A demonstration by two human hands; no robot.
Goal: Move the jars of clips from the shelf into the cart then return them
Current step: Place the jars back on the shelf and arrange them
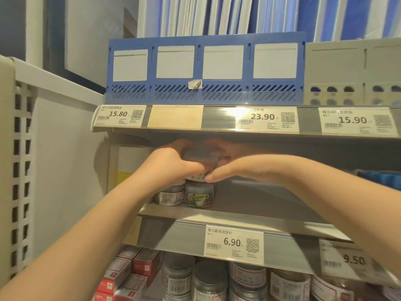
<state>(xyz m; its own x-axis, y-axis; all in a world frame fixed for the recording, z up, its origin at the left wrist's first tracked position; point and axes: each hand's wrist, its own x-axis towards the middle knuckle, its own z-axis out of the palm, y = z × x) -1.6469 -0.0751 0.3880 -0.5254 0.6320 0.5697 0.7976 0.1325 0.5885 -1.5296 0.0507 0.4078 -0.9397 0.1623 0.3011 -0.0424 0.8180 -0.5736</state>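
"Clear plastic is what we grip: the top jar (199,162), up on the middle shelf (217,215), stacked on a lower jar (199,195) of coloured clips. Our left hand (171,164) curls its fingers round the near side. Our right hand (227,168) clamps the other side, thumb by the base."

"And the cart?"

"Not in view, so we cannot tell whether this jar is leaving or coming back."

"What could go wrong from here?"

"We judge the stack is the weak point. If we drag the top jar sideways, the lower jar may slide with it and roll off the shelf's front edge. A third jar (170,194) sits right beside it and could be knocked too. The shelf above hangs close over the lid, so a quick lift may bump it and loosen our grip."

"Can we read anything?"

"Yes. The tag (234,243) under our shelf says 得力彩色回形针, 6.90, with a barcode and a QR code. Tags on the upper rail read 15.80 (118,114), 23.90 (262,116) and 15.90 (352,120). One at lower right shows 9.50 (353,260). The third jar carries a barcode label. The smaller print is too blurred for us."
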